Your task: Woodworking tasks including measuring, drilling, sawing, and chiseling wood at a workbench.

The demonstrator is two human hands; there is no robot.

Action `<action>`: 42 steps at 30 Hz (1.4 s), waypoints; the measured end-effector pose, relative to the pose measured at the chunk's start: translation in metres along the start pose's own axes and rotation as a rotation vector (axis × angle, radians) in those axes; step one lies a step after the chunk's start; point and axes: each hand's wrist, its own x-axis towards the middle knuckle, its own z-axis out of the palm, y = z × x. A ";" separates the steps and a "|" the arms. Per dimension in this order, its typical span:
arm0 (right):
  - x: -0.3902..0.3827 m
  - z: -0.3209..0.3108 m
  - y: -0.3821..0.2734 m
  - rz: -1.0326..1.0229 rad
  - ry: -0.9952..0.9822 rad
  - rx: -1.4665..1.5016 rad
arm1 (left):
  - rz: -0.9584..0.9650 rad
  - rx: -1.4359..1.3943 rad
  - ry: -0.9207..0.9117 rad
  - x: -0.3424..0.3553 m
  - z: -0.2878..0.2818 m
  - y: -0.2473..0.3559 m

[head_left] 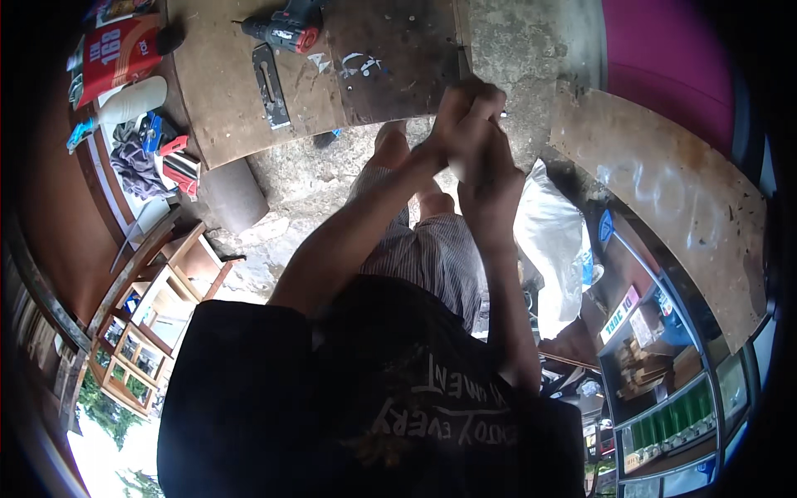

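Observation:
Both of my hands are up together, just off the right end of the wooden work table (290, 145). My left hand (465, 106) is closed in a fist shape, with its fingers curled. Just below and against it, my right hand (488, 162) is also closed, its fingers partly smeared by motion. Whatever lies inside the two hands is hidden. On the table to their left are a cordless drill (286, 31), a flat dark slotted plate (271, 87) and several small white scraps (362, 64).
At left are a white spray bottle (133, 101), a red packet (118, 56), a dark cloth (139, 162) and wooden frames (137, 357). A white sack (548, 241) lies on the floor at right, near a leaning wooden board (664, 183) and a shelf unit (664, 398).

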 end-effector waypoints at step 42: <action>-0.001 -0.030 -0.010 0.043 -0.007 0.152 | -0.141 0.071 -0.006 0.013 0.021 0.044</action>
